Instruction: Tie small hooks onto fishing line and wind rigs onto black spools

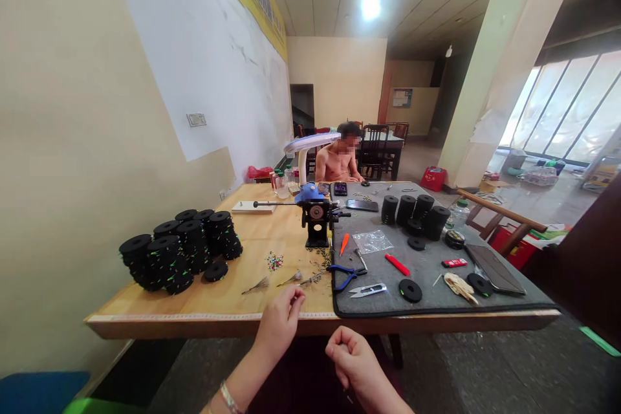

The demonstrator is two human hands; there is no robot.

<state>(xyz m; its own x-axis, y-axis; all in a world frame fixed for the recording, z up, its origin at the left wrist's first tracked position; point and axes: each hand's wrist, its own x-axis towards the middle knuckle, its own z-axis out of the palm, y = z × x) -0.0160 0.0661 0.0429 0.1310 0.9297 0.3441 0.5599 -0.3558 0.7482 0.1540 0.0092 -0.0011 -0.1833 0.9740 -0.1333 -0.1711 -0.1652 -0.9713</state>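
Note:
My left hand (280, 315) is at the table's front edge, thumb and fingertips pressed together; whatever it pinches is too small to make out. Below the edge, my right hand (353, 357) is closed, its fingers curled in; a tiny thin bit shows under it, too unclear to name. Just beyond my left hand lie small bundles of thin strands (290, 278) and a scatter of tiny dark pieces (317, 266). A heap of coloured beads (274, 261) is farther back. Blue-handled pliers (346, 277) and thread snips (369, 290) rest on the grey mat (388, 305).
Stacked black foam spools (167, 262) stand at left, more spools (406, 210) at back right. A black crank device (316, 220) stands mid-table before a lamp (310, 142). An orange screwdriver (344, 244), red tube (397, 264) and tablet (495, 268) lie on the mat. A person (337, 162) sits opposite.

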